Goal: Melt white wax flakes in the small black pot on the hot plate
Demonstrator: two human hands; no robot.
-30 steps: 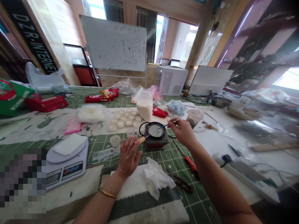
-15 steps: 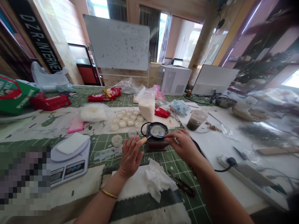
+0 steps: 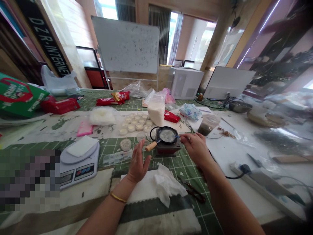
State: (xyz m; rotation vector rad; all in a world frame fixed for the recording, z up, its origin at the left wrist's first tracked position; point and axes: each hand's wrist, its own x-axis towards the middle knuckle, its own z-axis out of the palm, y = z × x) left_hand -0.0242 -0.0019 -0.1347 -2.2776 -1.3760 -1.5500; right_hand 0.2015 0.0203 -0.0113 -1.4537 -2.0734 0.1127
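Observation:
A small black pan (image 3: 167, 135) with pale melted stuff and a wooden handle (image 3: 151, 146) sits on a little dark red heater (image 3: 168, 148) on the green grid mat. My right hand (image 3: 197, 148) is beside the pan's right rim, fingers pinched on a thin blue stick (image 3: 181, 137) whose tip reaches the pan. My left hand (image 3: 138, 163) hovers just below the handle, fingers stretched out and apart, holding nothing. Several small cups of white wax (image 3: 134, 125) stand behind the pan.
A white kitchen scale (image 3: 78, 161) is at the left, a crumpled tissue (image 3: 167, 184) on a white cloth near me, red-handled pliers (image 3: 193, 192) to its right. A bag of white granules (image 3: 156, 110), a power strip (image 3: 246, 171) and a whiteboard (image 3: 127, 45) lie beyond.
My right hand came down and toward me from above the pan to its right rim, keeping the blue stick. My left hand stayed by the handle. The view shifted slightly.

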